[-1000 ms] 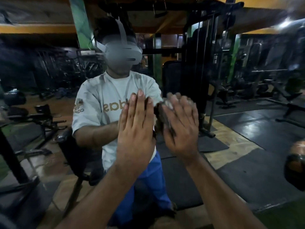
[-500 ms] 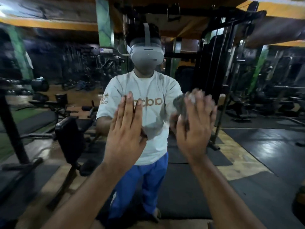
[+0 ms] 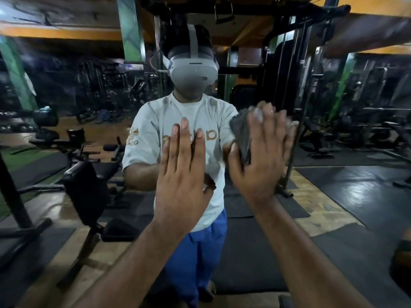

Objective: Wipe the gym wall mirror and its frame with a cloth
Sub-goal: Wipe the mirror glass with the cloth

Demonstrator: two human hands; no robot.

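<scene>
Fingers [image 3: 270,134] of the right hand [image 3: 258,165] are laid almost straight over a dark grey, crumpled cloth [image 3: 241,134], and the cloth is pressed flat against the big wall mirror [image 3: 66,107]. The cloth is not pinched or wrapped; it is only pushed on from behind. Part of it is seen sticking out on the thumb side, and the rest is hidden under the palm.

Just beside that hand, the left hand [image 3: 182,174] is spread wide and set flat on the glass with nothing in it.

Around both hands, a gym is seen in the glass: black benches, a tall black cable machine [image 3: 289,85] and dark floor mats. The mirror's frame cannot be seen.

Trouble could be caused in a few ways. If the push is made softer, the cloth could slip down and be dropped, because it is not gripped. New smudges could be left by the bare left palm. Spots could be missed, since the room is dim and streaks are hard to see.
</scene>
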